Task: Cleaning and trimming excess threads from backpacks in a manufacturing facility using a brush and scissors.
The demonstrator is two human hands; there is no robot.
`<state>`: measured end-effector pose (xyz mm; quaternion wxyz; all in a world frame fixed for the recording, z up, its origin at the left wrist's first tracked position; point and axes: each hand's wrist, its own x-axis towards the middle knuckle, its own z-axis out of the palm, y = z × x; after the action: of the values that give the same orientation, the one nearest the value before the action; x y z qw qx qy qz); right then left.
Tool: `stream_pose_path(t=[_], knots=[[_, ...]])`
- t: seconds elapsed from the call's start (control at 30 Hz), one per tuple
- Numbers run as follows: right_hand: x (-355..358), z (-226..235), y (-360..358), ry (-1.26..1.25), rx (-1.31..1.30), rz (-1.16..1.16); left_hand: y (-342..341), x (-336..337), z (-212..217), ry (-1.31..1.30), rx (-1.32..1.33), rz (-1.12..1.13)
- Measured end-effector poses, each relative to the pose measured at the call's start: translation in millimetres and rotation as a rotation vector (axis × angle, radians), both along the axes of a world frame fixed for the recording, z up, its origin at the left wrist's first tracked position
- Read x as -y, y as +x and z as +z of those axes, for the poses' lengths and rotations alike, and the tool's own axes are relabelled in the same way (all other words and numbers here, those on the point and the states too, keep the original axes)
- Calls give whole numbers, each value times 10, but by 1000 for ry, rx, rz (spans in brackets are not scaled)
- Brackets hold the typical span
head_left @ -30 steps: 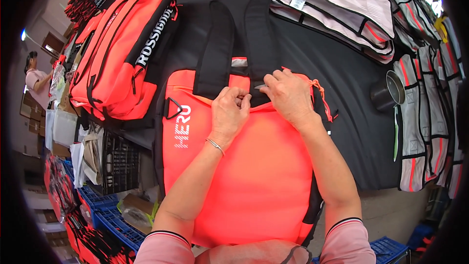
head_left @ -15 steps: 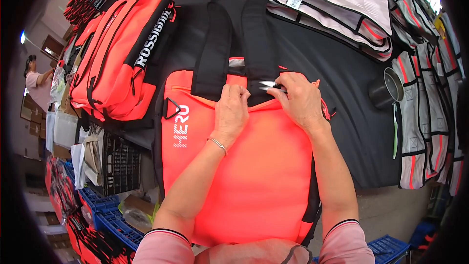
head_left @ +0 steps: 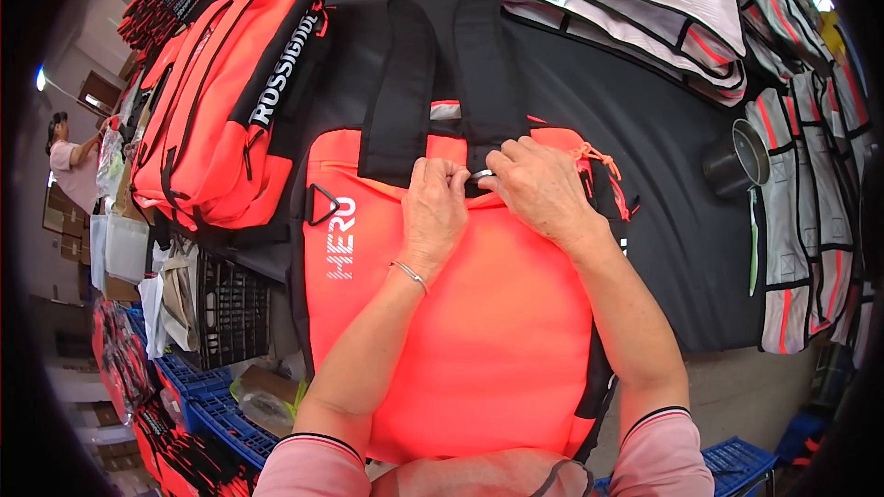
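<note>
Nearest, both forearms in pink sleeves come up over an orange bag [head_left: 460, 331] lying flat on the black table [head_left: 672, 221] – left hand [head_left: 433, 207] w/ a thin bracelet and right hand [head_left: 543, 189] meet at the bag's top edge, fingers pinched shut on a small metal buckle [head_left: 481, 175] where the black straps [head_left: 405, 83] join. Beyond, left, lies another orange backpack [head_left: 221, 101]; right, a dark cup [head_left: 737, 161] & grey-orange panels [head_left: 792, 239] – far left, a person [head_left: 69, 170] in pink.

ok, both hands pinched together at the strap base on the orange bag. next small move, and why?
Probably draw the small pale piece through with the right hand while the left hand steadies the black strap. Both hands pinch it where that strap meets the orange bag, and what it is cannot be told.
</note>
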<state>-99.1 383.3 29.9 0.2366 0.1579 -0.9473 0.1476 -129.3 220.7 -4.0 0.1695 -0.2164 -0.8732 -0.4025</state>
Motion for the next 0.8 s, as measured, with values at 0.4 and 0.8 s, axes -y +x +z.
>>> stream_pose_path(t=[0.4,0.8], knots=[[96,116,18,102,122,-72,-5,-8,-25,-14,-30,0],[-398,366,22,-1387,-25,-268,634,95,208,-80,-206,-333]])
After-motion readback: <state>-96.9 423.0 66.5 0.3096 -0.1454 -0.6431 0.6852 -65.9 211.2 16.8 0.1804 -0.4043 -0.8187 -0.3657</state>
